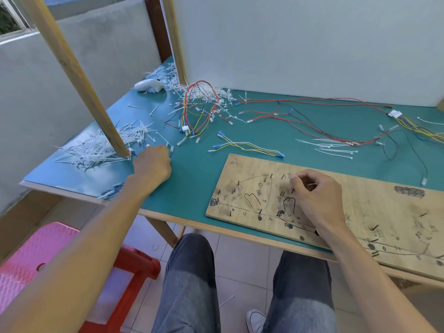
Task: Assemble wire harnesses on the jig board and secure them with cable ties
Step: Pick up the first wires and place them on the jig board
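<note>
The wooden jig board (374, 205) lies at the table's near right edge, marked with black lines and studded with short pegs. My right hand (317, 195) rests on the board's left half, fingers curled, pinching something small and pale. My left hand (153, 164) reaches left across the green mat, fingers curled at a white cable tie (169, 148) beside the big heap of ties (101, 147); whether it holds the tie is hidden. A short white, yellow and blue wire set (247, 146) lies just beyond the board. A tangled multicoloured harness (199, 109) sits further back.
Long red and black wires (312, 116) trail across the back right of the green table (192, 188). Loose ties (334, 147) lie right of centre. A slanted wooden post (79, 75) stands in the tie heap. A pink and red stool (60, 267) sits below left. A white panel backs the table.
</note>
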